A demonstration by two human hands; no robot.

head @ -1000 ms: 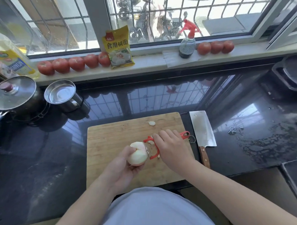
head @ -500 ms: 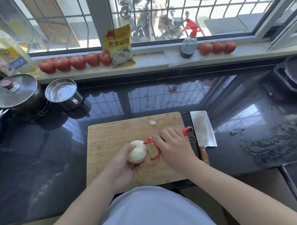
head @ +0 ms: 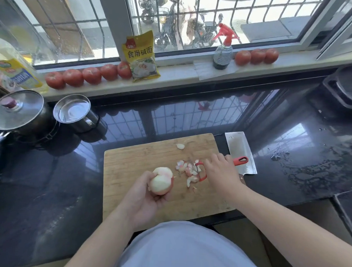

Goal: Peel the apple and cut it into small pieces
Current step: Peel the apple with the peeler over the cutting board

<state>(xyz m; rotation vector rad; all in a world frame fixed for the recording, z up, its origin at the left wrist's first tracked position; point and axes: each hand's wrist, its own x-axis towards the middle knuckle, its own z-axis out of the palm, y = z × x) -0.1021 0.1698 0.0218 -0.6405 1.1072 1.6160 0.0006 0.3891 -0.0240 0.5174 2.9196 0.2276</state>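
My left hand (head: 143, 198) grips a mostly peeled apple (head: 161, 181) above the wooden cutting board (head: 134, 164); pale flesh shows, with some pink skin at its lower edge. My right hand (head: 219, 172) holds a red peeler (head: 240, 160) to the right of the apple, its head down near the board and apart from the fruit. A small heap of peel strips (head: 187, 169) lies on the board between the apple and the peeler. A cleaver (head: 238, 151) lies just off the board's right edge, partly under my right hand.
A lidded pot (head: 18, 112) and a steel cup (head: 74, 111) stand at the left on the black counter (head: 290, 149). Tomatoes (head: 91, 75), a yellow packet (head: 142, 56) and a spray bottle (head: 223, 51) line the windowsill. One peel scrap (head: 180, 146) lies near the board's far edge.
My right hand has drawn the peeler away from the apple to the right, uncovering the peel heap. My left hand has turned the apple and lowered it slightly.
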